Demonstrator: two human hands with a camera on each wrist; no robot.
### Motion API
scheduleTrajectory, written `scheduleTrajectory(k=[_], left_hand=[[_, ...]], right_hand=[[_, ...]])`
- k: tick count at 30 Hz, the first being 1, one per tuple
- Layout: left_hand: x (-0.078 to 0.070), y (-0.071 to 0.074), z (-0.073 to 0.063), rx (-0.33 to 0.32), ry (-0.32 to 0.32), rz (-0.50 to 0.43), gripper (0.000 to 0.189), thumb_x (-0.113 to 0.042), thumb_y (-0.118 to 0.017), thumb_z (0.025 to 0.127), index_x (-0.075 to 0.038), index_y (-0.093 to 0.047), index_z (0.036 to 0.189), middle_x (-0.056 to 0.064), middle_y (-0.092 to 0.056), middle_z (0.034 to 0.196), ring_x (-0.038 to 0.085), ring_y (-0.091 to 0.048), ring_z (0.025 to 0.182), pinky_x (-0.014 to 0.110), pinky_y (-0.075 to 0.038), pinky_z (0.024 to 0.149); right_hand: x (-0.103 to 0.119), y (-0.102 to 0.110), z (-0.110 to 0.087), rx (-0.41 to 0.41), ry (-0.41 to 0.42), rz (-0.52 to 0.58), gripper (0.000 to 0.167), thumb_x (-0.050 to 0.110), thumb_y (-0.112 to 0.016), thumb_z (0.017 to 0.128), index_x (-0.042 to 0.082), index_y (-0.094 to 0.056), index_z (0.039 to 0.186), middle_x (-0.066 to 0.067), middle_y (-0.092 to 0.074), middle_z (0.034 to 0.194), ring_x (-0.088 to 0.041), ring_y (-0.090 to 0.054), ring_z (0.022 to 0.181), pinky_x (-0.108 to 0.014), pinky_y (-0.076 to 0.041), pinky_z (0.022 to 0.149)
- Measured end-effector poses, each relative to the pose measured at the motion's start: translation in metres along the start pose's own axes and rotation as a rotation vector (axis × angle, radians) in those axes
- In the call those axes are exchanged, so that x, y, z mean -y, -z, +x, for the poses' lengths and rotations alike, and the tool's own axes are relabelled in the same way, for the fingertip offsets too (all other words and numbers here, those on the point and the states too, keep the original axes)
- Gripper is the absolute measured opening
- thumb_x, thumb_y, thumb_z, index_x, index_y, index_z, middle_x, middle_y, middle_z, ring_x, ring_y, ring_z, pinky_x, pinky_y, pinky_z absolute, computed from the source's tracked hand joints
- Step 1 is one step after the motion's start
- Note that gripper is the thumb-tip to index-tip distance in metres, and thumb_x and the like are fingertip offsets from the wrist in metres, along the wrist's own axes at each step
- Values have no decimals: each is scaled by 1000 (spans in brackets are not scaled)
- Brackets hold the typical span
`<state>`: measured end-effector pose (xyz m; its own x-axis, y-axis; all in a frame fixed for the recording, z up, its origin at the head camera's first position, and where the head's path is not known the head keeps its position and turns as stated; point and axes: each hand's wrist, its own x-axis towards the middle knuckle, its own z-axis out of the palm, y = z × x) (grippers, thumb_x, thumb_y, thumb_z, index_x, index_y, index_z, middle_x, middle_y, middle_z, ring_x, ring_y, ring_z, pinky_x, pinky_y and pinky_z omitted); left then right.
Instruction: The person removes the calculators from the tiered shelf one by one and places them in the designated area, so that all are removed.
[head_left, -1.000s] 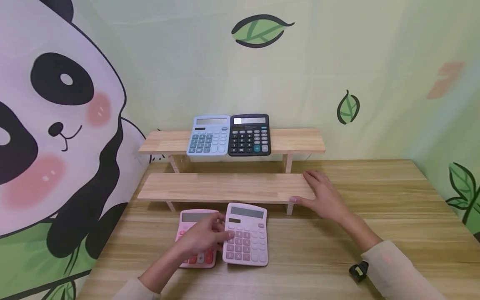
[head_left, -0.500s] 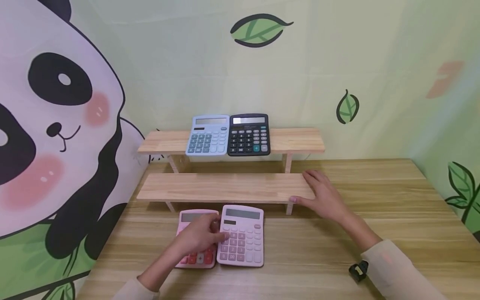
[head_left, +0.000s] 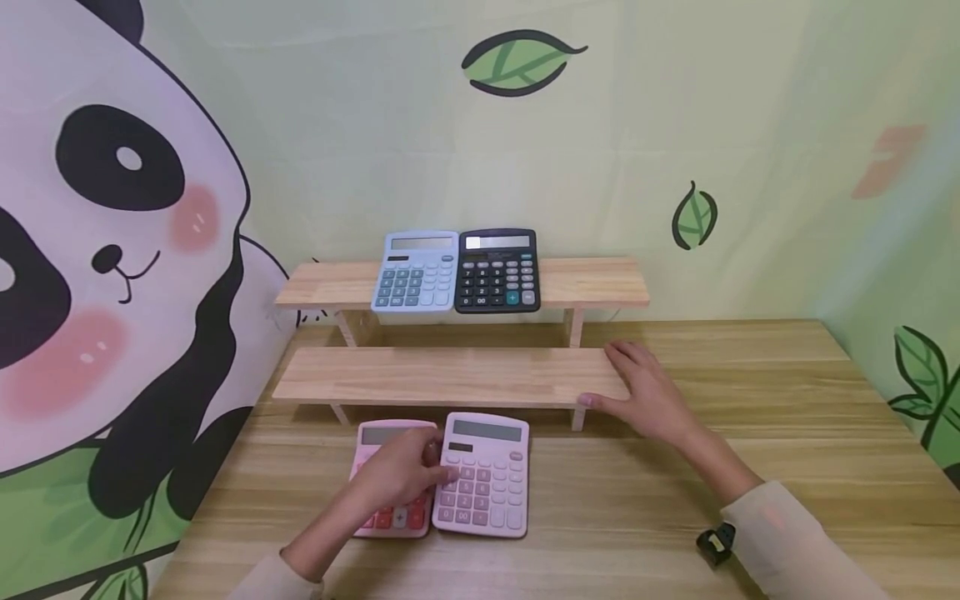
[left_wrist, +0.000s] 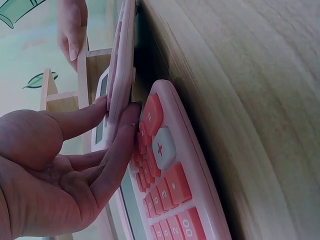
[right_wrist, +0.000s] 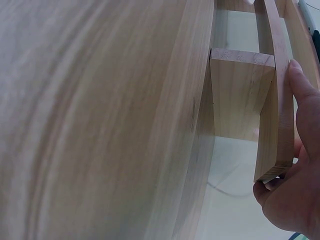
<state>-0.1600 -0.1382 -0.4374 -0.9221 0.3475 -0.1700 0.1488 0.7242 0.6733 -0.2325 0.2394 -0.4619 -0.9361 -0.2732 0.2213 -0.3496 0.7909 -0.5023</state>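
Left hand (head_left: 397, 470) pinches mauve-keyed pink calculator (head_left: 483, 477) near front edge of lower wooden shelf (head_left: 450, 375); right hand (head_left: 649, 402) grips shelf's right end.

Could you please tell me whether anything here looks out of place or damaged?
Nothing looks spilled or visibly damaged. Only the pale pink plastic calculator with mauve keys, before the lower wooden shelf, looks slightly askew: its left edge appears tipped up. That seems ordinary, since the bare left hand pinches it there.
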Motion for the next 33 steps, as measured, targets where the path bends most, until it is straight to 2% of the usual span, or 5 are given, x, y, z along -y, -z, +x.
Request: scheduleTrajectory(k=[9, 17, 23, 29, 33], left_hand=[[-2, 2, 3, 32, 37, -14, 30, -14, -84, 92, 1, -67, 112, 3, -66, 73, 17, -63, 59, 31, -51, 53], [1, -1, 4, 55, 81, -107, 23, -5, -82, 91, 1, -62, 100, 7, -70, 78, 21, -71, 61, 29, -53, 50], [1, 0, 4, 64, 90, -95, 26, -13, -85, 91, -1, -64, 101, 7, -70, 78, 21, -71, 62, 33, -57, 54], [-5, 11, 6, 74, 80, -41, 28, -22, -84, 93, -4, -66, 106, 4, -68, 85, 19, -68, 71, 33, -57, 59], [-14, 27, 6, 17, 52, -33, 31, -27, -82, 95, -5, -69, 113, 2, -70, 93, 18, -69, 79, 34, -60, 69]], right_hand=[[3, 0, 1, 1, -2, -2, 99, 56, -79, 92, -12, -42, 154, -32, -39, 159, -50, -35, 148, -66, -34, 119], [4, -2, 1, -3, 4, -3, 100, 56, -80, 91, -12, -43, 154, -31, -40, 159, -49, -36, 148, -65, -34, 119], [4, -1, 1, -8, 10, -1, 99, 55, -80, 91, -12, -44, 154, -32, -40, 159, -50, -35, 148, -66, -34, 119], [0, 3, 1, 10, 36, -15, 98, 56, -78, 93, -11, -43, 155, -32, -39, 160, -50, -35, 149, -66, -34, 119], [-5, 10, -2, 32, 55, 2, 96, 53, -79, 93, -10, -41, 156, -31, -36, 163, -50, -31, 151, -66, -31, 121]])
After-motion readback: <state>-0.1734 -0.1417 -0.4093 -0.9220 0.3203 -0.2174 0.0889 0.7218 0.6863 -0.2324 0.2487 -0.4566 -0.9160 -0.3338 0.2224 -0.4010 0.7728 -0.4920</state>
